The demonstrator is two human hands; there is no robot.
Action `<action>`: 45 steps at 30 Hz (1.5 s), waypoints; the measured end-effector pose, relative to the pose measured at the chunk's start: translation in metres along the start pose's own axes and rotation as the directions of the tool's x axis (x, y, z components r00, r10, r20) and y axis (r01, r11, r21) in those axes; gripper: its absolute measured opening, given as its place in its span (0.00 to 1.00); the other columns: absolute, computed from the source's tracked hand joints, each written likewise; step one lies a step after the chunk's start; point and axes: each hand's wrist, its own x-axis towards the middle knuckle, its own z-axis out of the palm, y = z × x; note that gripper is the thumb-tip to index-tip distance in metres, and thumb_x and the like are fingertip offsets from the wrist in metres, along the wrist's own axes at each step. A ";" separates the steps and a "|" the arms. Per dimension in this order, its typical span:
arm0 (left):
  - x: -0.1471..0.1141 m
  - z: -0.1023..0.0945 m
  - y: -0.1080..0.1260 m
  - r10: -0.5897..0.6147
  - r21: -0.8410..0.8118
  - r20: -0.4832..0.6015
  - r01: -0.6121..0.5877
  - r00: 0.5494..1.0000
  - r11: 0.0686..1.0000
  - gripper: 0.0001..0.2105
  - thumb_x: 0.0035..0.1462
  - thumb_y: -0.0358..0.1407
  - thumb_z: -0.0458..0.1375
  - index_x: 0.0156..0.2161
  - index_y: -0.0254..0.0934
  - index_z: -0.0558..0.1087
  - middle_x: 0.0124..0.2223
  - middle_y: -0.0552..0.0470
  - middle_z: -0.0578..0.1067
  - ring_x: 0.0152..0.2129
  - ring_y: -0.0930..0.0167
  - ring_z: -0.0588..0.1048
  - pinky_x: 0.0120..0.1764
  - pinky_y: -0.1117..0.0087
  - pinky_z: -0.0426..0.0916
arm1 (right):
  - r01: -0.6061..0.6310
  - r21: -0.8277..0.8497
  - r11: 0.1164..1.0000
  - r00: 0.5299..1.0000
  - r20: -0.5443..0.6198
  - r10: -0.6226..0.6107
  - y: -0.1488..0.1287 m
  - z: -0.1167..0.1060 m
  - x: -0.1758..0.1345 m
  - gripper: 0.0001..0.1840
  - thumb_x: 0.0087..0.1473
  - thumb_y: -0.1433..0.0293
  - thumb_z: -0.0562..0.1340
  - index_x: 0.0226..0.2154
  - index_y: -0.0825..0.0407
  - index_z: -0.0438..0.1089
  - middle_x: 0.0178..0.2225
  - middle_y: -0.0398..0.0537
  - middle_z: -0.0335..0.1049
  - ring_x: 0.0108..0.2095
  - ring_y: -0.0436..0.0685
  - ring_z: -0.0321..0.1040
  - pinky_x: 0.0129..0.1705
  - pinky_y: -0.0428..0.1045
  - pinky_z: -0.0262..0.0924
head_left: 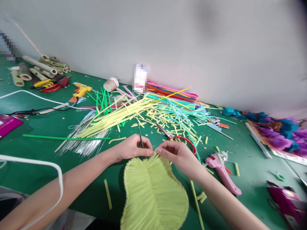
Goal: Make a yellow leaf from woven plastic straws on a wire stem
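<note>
A large yellow-green leaf point(153, 195), made of fuzzy strips side by side with a crease down its middle, lies toward me at the table's near edge. My left hand point(136, 147) is closed at its top end, with a thin dark green stem point(140, 135) standing up between the fingers. My right hand point(178, 156) pinches the leaf's top edge, its fingertips close to the left ones. What lies between the fingertips is mostly hidden. Just beyond the right hand rest red-handled scissors point(169, 135), blades pointing away to the left.
Yellow-green fuzzy stems point(117, 118) lie piled ahead, over silvery wires point(80, 140) and among cut scraps. A pink glue gun point(223, 172) rests at right, a yellow glue gun point(81, 89) at back left. A white cable point(56, 164) crosses near my left arm. Bamboo tubes point(43, 67) stand far left.
</note>
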 end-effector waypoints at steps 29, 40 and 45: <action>0.000 0.002 -0.003 -0.031 0.034 0.072 0.029 0.997 0.999 0.11 0.50 0.41 0.66 0.33 0.33 0.76 0.27 0.55 0.73 0.24 0.77 0.66 0.27 0.76 0.59 | -0.041 0.100 0.994 0.994 0.100 0.031 0.012 -0.003 -0.009 0.16 0.49 0.58 0.68 0.30 0.54 0.71 0.24 0.40 0.61 0.25 0.48 0.53 0.26 0.45 0.47; 0.003 0.002 -0.004 -0.058 0.020 0.066 0.056 0.996 0.998 0.11 0.49 0.41 0.67 0.32 0.33 0.77 0.26 0.55 0.73 0.23 0.76 0.67 0.27 0.75 0.59 | -0.090 0.017 0.996 0.987 0.136 0.087 0.004 -0.007 -0.006 0.17 0.54 0.56 0.63 0.32 0.54 0.73 0.25 0.42 0.67 0.26 0.50 0.61 0.29 0.46 0.55; 0.002 0.004 -0.005 -0.083 -0.018 0.056 0.084 0.995 0.996 0.11 0.48 0.41 0.68 0.31 0.34 0.78 0.25 0.56 0.74 0.22 0.77 0.67 0.26 0.76 0.59 | -0.090 0.070 0.994 0.980 0.183 0.076 0.001 -0.013 0.002 0.16 0.49 0.57 0.67 0.31 0.54 0.75 0.23 0.40 0.65 0.24 0.47 0.58 0.27 0.45 0.53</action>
